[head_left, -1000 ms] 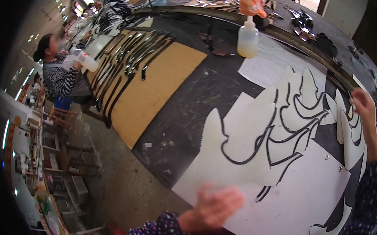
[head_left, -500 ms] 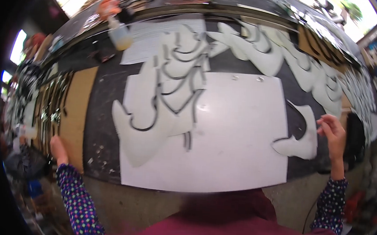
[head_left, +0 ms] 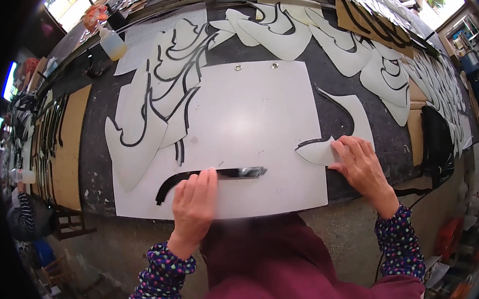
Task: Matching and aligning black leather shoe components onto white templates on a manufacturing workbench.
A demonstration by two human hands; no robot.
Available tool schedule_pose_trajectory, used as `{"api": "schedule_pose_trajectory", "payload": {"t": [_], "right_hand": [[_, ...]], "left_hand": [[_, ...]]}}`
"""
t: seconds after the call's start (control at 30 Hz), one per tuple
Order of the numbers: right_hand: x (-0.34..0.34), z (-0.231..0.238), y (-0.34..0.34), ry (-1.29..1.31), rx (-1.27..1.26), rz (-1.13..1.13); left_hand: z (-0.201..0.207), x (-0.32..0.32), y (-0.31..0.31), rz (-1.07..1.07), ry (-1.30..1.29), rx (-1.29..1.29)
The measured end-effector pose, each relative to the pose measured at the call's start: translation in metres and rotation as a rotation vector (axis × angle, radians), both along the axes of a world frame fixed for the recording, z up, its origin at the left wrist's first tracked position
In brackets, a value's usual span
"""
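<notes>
Item: black curved strip, over the front of the white board; we find the left hand's fingers closed on its middle. Its free ends, we judge, could twist if that hold slackens.

Item: white curved piece, black-edged, one end lapping the board's right edge; right hand's fingers pinch it narrowly. Pressed hard, it might crease.

Item: white pieces, overlapping, board's left; a careless knock could shift them.

Item: dark bench, beneath.
</notes>
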State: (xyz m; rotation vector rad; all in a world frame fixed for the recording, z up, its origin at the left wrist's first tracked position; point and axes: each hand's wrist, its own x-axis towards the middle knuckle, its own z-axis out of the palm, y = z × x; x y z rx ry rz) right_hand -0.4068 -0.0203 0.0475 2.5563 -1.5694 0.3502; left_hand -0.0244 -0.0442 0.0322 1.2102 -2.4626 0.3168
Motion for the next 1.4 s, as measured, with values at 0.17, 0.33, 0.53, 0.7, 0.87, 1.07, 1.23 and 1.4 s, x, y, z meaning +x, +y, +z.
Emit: {"api": "schedule_pose_trajectory", "payload": {"t": [0.17,0.33,0.53,0.7,0.87,1.07,1.23,1.4], "right_hand": [[-0.007,-0.005,-0.008,0.030,-0.150,0.127],[-0.026,0.039,-0.003,-0.234,-0.602,-0.266],[-0.018,0.067,-0.034,-0.512,-0.182,-0.391],[0.020,0.021,-0.038,-0.407,-0.110,-0.129],[0.057,0.012,-0.003,-0.386,0.227,0.053],[0.087,0.005,0.007,-0.228,0.239,0.006],[0.089,0.009,0.000,-0.390,0.390,-0.012],[0.088,0.008,0.000,-0.717,0.527,-0.039]], "left_hand": [[-0.005,0.003,-0.005,-0.069,0.028,-0.043],[-0.004,0.012,0.000,-0.034,0.022,-0.087],[0.002,-0.003,0.002,-0.185,0.211,0.063],[-0.005,-0.020,-0.010,-0.311,0.215,0.148],[-0.013,-0.014,-0.011,-0.335,0.209,0.116],[-0.015,-0.016,-0.011,-0.330,0.175,0.080],[-0.016,-0.013,-0.011,-0.337,0.205,0.124],[-0.017,-0.013,-0.013,-0.347,0.217,0.131]]}}
